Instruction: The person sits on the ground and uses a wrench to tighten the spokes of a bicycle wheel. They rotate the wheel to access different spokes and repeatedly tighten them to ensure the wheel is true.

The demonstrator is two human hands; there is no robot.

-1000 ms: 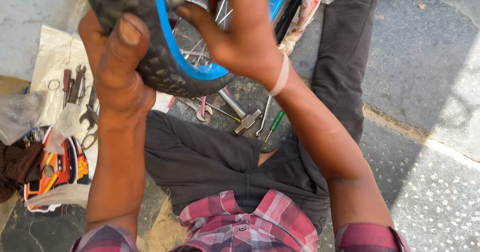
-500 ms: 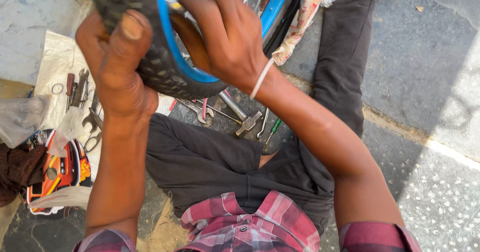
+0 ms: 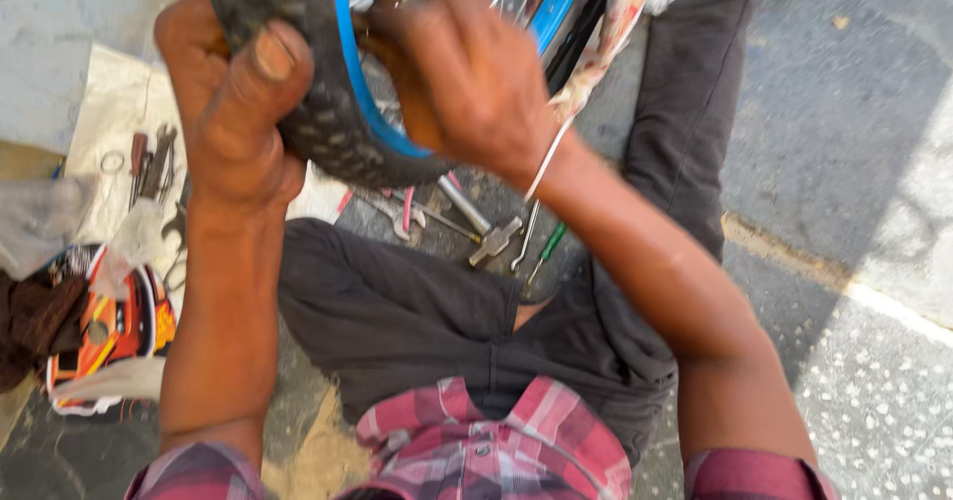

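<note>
Bicycle wheel [image 3: 328,113], black tyre on blue rim, held up over lap. Left hand [image 3: 238,113] clamped round tyre tread; right hand [image 3: 467,73] curled over rim at spokes. Step judged: seating tyre; next calls for thumb pressure along bead. Hammer [image 3: 481,232], spanners [image 3: 397,217] on pavement below.

One tyre [image 3: 328,113], one blue rim [image 3: 372,113], perhaps five tools [image 3: 467,222] beneath.

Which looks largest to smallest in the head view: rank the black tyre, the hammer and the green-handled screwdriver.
1. black tyre, though it sits close to the camera and runs out of frame.
2. hammer on the ground.
3. green-handled screwdriver, close to the hammer in length but thinner, so that pair is unsure.
</note>
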